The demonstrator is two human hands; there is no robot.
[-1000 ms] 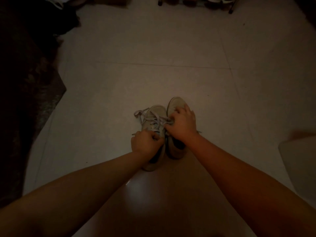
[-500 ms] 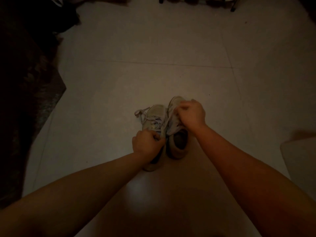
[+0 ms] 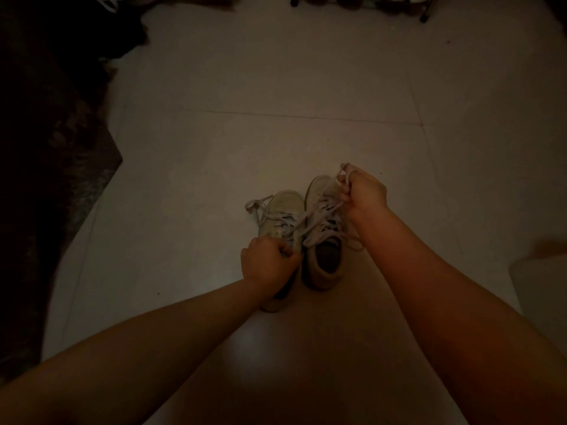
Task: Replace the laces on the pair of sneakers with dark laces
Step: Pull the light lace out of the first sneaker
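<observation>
On a pale tiled floor point(image 3: 276, 72) two light sneakers point(image 3: 319, 240) stand side by side, pale laces point(image 3: 319, 222) loosened but threaded, the left hand point(image 3: 270, 262) fisted around one strand, the right hand point(image 3: 365, 191) pinching another taut; no dark laces visible, so the job looks barely begun.

Dim pale tiled floor point(image 3: 276, 87), dark rug point(image 3: 46, 179)

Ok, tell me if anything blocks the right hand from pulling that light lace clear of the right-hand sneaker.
Nothing visible does. The right hand already grips the light lace above the right-hand sneaker, with bare floor beyond. The lace still runs through that sneaker's eyelets.
</observation>
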